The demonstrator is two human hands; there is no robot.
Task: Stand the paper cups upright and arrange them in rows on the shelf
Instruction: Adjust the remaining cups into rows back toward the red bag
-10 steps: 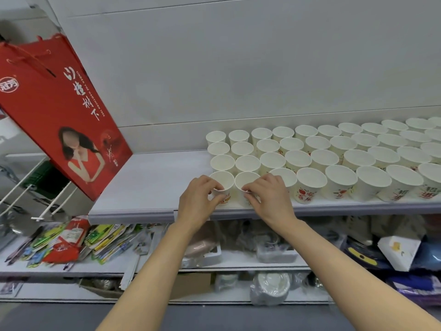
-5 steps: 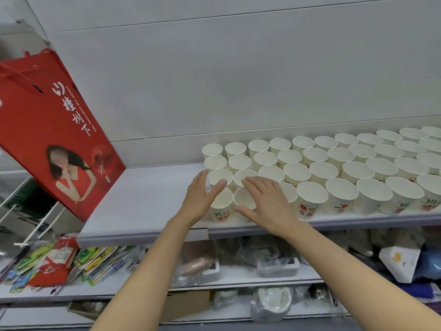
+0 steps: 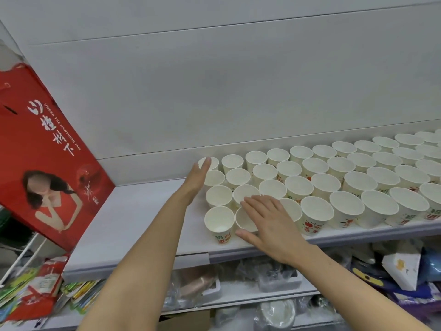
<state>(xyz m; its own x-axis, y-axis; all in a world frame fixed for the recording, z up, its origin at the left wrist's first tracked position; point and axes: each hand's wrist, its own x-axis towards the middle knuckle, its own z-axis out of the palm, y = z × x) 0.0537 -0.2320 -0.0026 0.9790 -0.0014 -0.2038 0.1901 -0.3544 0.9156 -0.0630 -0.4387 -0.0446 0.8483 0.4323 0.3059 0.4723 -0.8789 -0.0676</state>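
Four rows of cups upright on shelf

Dozens of white paper cups (image 3: pixel 316 187) standing mouth-up on the pale shelf (image 3: pixel 143 223), packed rim to rim in four rows running back toward the wall and off to the right edge of view. Red and green print visible on the front-row sides. Left part of shelf bare.

Left hand (image 3: pixel 196 179) reaching along the left end of the rows, fingers straight and together, tips at the rim of the back corner cup (image 3: pixel 213 161), side of the hand against the second-row end cup. Gripping nothing.

Right hand (image 3: pixel 267 220) flat and spread, palm down, over the second cup of the front row (image 3: pixel 245 223), fingertips reaching the third-row cup behind, thumb out at the shelf's front edge. Holding nothing.

Front corner cup (image 3: pixel 219 223) free of both hands, just left of the right thumb.

Red gift bag (image 3: pixel 47 163) leaning at far left. Packets and plastic-wrapped goods on lower shelves (image 3: pixel 238 292).
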